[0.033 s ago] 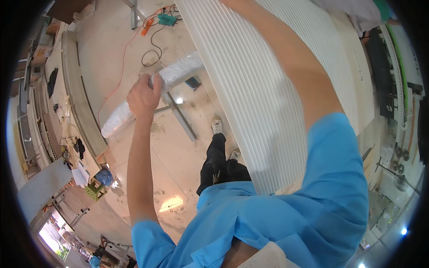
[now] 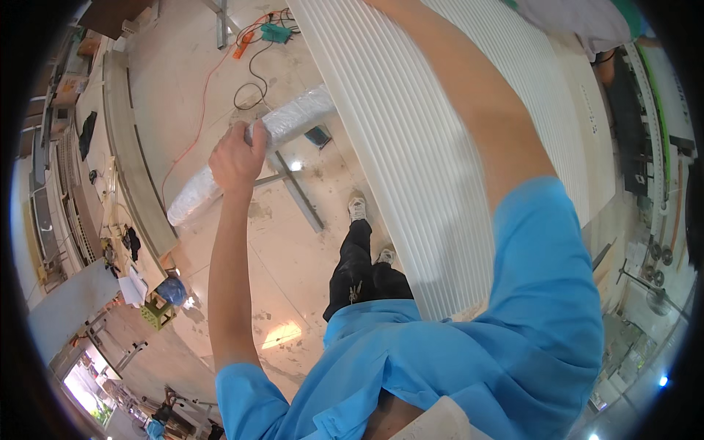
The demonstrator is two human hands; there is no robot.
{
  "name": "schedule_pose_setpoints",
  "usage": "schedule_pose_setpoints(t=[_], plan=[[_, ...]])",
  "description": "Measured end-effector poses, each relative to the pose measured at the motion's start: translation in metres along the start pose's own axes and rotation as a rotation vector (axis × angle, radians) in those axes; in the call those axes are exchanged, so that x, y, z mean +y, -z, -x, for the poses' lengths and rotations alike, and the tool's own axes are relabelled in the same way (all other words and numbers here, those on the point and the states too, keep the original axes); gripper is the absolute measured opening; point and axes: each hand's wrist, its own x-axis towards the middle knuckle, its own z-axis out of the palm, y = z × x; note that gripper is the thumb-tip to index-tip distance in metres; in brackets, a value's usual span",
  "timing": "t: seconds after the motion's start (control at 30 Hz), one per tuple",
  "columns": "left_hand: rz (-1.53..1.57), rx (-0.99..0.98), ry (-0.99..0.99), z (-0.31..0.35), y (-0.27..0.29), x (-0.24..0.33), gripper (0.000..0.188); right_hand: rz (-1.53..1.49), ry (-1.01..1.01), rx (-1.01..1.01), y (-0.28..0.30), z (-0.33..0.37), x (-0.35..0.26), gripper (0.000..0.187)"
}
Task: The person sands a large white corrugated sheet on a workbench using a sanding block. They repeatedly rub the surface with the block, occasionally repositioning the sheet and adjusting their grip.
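Floor [image 2: 293,282], stained, spreads beside the ribbed panel [image 2: 433,191]; left hand [image 2: 238,158] grips a wrapped roll [image 2: 299,116], right hand unseen.

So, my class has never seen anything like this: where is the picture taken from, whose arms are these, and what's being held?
There's no machine here. A person wears a wide fisheye camera on their head, looking down, so straight edges bend and their own blue shirt fills much of the lower part. The left hand curls over a plastic-wrapped roll. The right arm stretches over a white ribbed sheet; its hand runs past the top edge, so we can't tell what it holds. On the pale floor lie a teal item and an orange item.
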Motion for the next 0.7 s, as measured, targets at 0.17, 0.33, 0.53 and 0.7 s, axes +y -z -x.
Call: schedule_pose_setpoints(t=[0.17,0.33,0.53,0.7], plan=[[-0.057,-0.097,0.05,-0.012,-0.003,-0.001,0.056,0.0,-0.021,-0.081,0.026,0.047,0.0,0.027],[-0.108,-0.145,0.034,-0.019,-0.006,-0.007,0.062,-0.031,-0.033,-0.214,0.107,0.3,0.009,0.02],[-0.106,-0.061,0.024,-0.021,-0.012,-0.01,0.063,0.028,-0.221,-0.324,0.24,0.585,-0.029,0.011],[-0.109,-0.121,0.039,-0.025,-0.012,-0.01,0.065,-0.142,-0.339,-0.26,0.262,0.63,-0.022,0.014]])
